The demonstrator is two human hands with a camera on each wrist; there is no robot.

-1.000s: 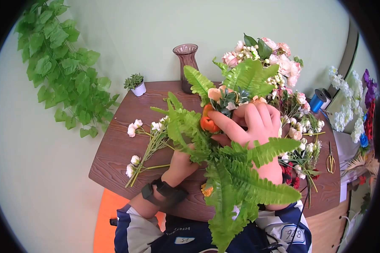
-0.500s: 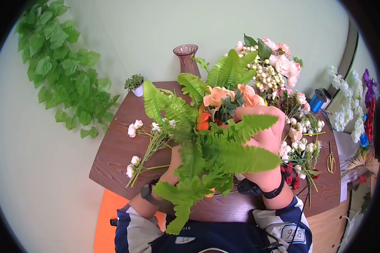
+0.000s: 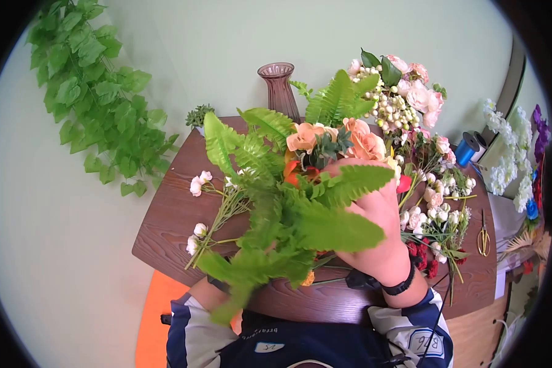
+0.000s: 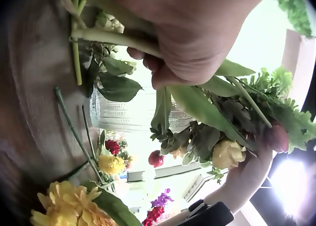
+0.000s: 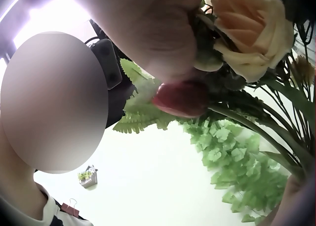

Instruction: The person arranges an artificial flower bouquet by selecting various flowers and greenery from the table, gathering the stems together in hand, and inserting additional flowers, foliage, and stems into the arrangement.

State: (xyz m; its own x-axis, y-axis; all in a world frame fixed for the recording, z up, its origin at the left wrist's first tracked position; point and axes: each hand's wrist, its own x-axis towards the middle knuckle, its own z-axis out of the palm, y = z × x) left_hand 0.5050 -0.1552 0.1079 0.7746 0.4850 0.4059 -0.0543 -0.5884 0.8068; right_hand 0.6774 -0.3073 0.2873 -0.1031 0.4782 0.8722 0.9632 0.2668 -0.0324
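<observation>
A bouquet of peach roses [image 3: 365, 140], orange-red tulips and large fern leaves [image 3: 337, 230] is held over the table. In the left wrist view my left hand [image 4: 190, 33] grips its green stems, fingers curled round them; the ferns hide this hand in the head view. My right hand [image 3: 374, 208] is at the bouquet's right side, just below the peach roses, its fingertips hidden among the flowers. In the right wrist view the right hand [image 5: 153, 33] lies against a red tulip [image 5: 182, 98] beside a peach rose [image 5: 254, 33].
Behind the bouquet stands a purple glass vase [image 3: 278, 89]. White rose sprigs [image 3: 227, 211] lie on the left of the table [image 3: 159, 227]. Pink and white flowers [image 3: 420, 98], gold scissors [image 3: 484, 239] and a blue ribbon spool [image 3: 466, 149] are on the right. A small potted succulent [image 3: 199, 115] stands at the back left.
The bouquet has turned and tipped, so its peach roses show more and the ferns have swung left. My right hand has moved from over the blooms to their right side.
</observation>
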